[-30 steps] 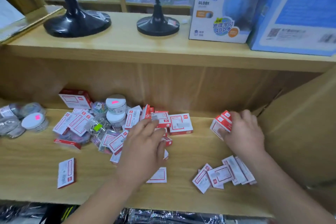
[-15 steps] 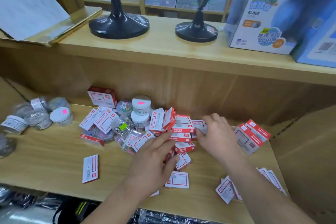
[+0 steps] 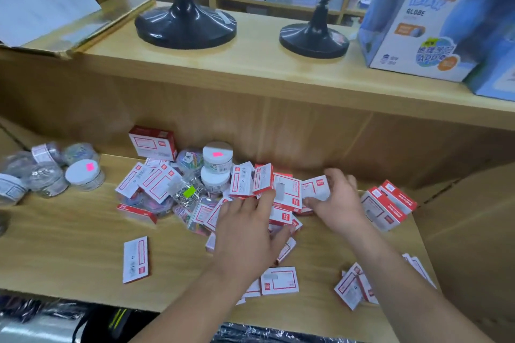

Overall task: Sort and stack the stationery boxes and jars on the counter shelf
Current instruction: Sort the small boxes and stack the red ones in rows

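Wooden shelf (image 3: 69, 231): red-white box pile (image 3: 156, 184) at centre.
Left hand (image 3: 245, 237): fingers spread, resting on pile.
Right hand (image 3: 338, 200): pinching 1 small box (image 3: 316, 189).

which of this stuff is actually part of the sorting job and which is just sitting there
Job: pile of red-and-white boxes, stacked jars, jar cluster on the left, stacked boxes on the right, small box pinched by the right hand, left hand touching the pile.
Lying about: large globe stand, small globe stand, globe carton, on the upper shelf.
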### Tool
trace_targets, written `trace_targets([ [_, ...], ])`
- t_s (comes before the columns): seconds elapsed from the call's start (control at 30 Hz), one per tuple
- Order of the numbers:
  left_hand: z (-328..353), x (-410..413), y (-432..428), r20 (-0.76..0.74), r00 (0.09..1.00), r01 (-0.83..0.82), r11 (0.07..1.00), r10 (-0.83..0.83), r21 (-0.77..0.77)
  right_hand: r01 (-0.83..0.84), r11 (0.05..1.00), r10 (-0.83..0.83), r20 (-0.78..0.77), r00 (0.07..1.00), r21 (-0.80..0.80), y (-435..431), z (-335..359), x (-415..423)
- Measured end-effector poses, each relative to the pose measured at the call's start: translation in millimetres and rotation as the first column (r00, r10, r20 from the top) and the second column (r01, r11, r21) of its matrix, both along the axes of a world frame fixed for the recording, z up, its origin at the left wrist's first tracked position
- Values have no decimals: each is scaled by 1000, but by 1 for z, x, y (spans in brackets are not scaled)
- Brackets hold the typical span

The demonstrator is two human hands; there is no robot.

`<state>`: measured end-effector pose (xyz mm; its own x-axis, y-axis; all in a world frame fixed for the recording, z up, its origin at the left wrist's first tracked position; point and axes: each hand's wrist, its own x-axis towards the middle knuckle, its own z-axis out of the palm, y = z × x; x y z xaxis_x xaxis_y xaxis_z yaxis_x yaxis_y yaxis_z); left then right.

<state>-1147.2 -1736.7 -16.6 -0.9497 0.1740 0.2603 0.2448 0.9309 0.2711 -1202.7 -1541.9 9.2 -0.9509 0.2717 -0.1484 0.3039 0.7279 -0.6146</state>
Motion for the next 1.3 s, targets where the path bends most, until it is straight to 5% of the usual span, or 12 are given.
trace_targets([
  [0.07,-1,-4,5,-12,1000,-9,999,9,-51,-27,1000,27,-75,997,0,8,7,4],
  [0.23,-1,-10,17,-36,999,-39,989,34,-140,-126,949,173,-141,975,290,38,13,30],
  [0.43,3,-12,25,-41,999,-27,999,26,-37,17,717,223,-253,941,697,79,-1,50],
  [0.53,8,-4,32,-88,995,49,995,-41,90,49,783,178,-300,937,620,86,1,54],
  [0.7,-1,4,66,10,973,225,954,-231,197,-129,975,191,-395,899,179,76,13,57],
  [0.9,-13,-9,92,84,934,349,937,-347,-6,-179,940,282,-371,885,290,68,18,69],
  [1.07,-3,12,24,-68,961,277,948,-270,158,-284,959,273,-261,926,-6,43,13,96],
  [1.3,-3,72,-50,-46,998,52,957,-41,286,-447,894,447,-106,888,27,-16,-14,123],
])
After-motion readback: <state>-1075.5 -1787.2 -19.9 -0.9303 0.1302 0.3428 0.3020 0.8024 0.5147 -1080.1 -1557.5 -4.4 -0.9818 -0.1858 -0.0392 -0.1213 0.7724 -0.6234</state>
